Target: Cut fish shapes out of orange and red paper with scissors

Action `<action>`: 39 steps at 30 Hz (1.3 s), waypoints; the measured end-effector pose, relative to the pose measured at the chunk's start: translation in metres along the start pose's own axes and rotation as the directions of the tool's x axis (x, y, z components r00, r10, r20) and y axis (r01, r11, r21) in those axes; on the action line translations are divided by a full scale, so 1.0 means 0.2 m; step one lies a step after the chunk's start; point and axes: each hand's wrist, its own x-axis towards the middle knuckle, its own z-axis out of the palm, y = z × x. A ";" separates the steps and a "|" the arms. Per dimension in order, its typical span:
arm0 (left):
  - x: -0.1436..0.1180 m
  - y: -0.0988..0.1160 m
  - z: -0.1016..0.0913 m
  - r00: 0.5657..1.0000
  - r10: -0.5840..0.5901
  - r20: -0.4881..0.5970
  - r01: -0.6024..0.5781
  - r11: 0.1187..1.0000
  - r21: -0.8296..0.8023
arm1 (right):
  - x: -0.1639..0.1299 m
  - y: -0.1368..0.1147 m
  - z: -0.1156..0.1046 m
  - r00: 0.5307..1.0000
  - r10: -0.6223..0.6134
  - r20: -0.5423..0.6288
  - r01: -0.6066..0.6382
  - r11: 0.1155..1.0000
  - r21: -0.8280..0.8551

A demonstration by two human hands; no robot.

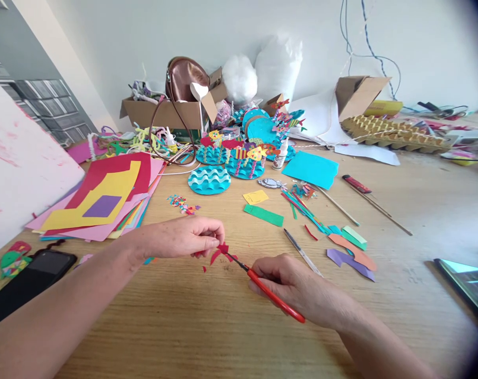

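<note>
Between thumb and fingers, my left hand point(195, 236) pinches a small piece of red paper point(223, 248). My right hand point(288, 281) is closed around the handles of red-handled scissors point(276, 299), whose dark blades reach up and left to the paper. Whether the blades are parted I cannot make out. Red paper scraps point(215, 256) show just below the held piece. Beyond my left hand lies a heap of tiny coloured paper bits point(181, 203). A pen point(302, 251) rests on the table past my right hand.
Coloured paper sheets point(100, 195) are stacked at left, near a black phone point(51, 265). Blue wavy discs point(209, 180) with paper fish stand mid-table. Paper strips point(306, 210), sticks point(337, 205) and a tablet point(466, 287) lie rightward. A cardboard box point(168, 113) is at the back.
</note>
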 end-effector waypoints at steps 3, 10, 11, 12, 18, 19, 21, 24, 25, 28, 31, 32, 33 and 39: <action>0.00 0.00 0.00 1.000 -0.005 -0.020 0.006 0.999 0.053 | 0.00 0.00 0.00 1.000 -0.006 0.007 0.006 1.000 0.002; -0.01 0.01 0.00 1.000 0.011 -0.021 -0.008 0.994 0.110 | -0.01 -0.01 0.00 1.000 0.010 0.010 -0.010 1.000 -0.008; -0.01 0.01 0.00 1.000 0.013 -0.019 -0.011 0.993 0.116 | -0.01 -0.01 0.00 1.000 0.009 0.007 -0.009 1.000 -0.012; -0.01 0.00 0.00 1.000 0.019 -0.018 -0.017 0.992 0.124 | -0.01 -0.01 0.00 1.000 0.005 0.006 -0.005 1.000 -0.016; -0.01 -0.01 0.00 0.999 0.045 0.019 -0.047 0.990 0.134 | 0.00 0.00 0.00 1.000 -0.026 0.013 0.027 0.998 -0.055; -0.01 0.00 0.00 0.999 0.040 0.021 -0.043 0.991 0.130 | 0.00 0.00 0.00 1.000 -0.028 0.013 0.029 0.998 -0.062; -0.01 0.00 0.00 0.999 0.037 0.020 -0.039 0.991 0.127 | -0.01 0.00 0.00 1.000 -0.024 0.018 0.025 0.998 -0.064; -0.01 0.01 0.00 0.999 0.047 0.019 -0.049 0.990 0.136 | -0.01 0.00 0.00 1.000 -0.022 0.021 0.023 0.998 -0.064; -0.01 0.01 0.00 0.999 0.049 0.021 -0.051 0.989 0.141 | -0.01 0.00 0.00 1.000 -0.023 0.017 0.025 0.997 -0.066; 0.00 0.00 0.00 0.999 0.044 0.022 -0.047 0.987 0.155 | -0.01 0.00 0.00 1.000 -0.028 0.006 0.029 0.996 -0.080; 0.00 0.00 0.00 0.999 0.049 0.021 -0.051 0.987 0.155 | -0.01 0.00 0.00 1.000 -0.026 0.000 0.026 0.996 -0.087; 0.01 0.00 0.00 0.998 0.052 0.024 -0.055 0.987 0.153 | 0.00 0.00 0.00 1.000 -0.026 0.000 0.026 0.996 -0.087; 0.00 -0.01 0.00 0.998 0.055 0.025 -0.058 0.986 0.153 | 0.00 0.00 0.01 1.000 -0.026 0.000 0.026 0.996 -0.083; 0.00 0.00 0.00 0.998 0.047 0.037 -0.052 0.989 0.140 | 0.00 0.00 0.00 0.999 -0.031 0.007 0.032 0.998 -0.053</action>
